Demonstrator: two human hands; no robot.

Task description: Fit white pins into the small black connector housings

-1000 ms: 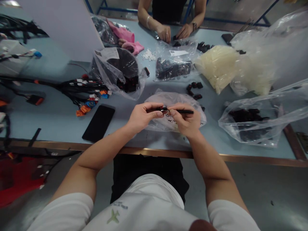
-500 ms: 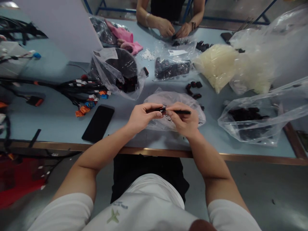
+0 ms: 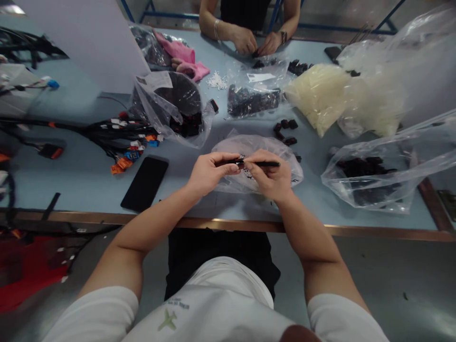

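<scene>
Centre of the frame, just above the near edge of the pale blue surface (image 3: 89, 192), both hands are working over a clear plastic bag (image 3: 274, 154). The left hand (image 3: 210, 175) is clenched in a pinch on the left end of a thin black strip (image 3: 263, 164), and the right hand (image 3: 270, 176) is grasping the same strip with thumb and fingertips. A small dark piece (image 3: 241, 161) is sitting on the strip between the two grips; its exact shape is too small to tell. Small white and black bits (image 3: 247, 172) are showing through the bag beneath the hands.

Just beyond the bag, loose black connectors (image 3: 285, 130) are lying on the surface. Left of the hands, a black phone (image 3: 144, 184) is lying face up, and a wire harness (image 3: 121, 130) with orange and blue plugs is stretching toward the left edge. To the upper right, a bag of cream cable ties (image 3: 318, 97) is resting beside a bag of black parts (image 3: 253, 100). At the top of the frame, a co-worker's hands (image 3: 256, 43) are working at the far side of the surface.
</scene>
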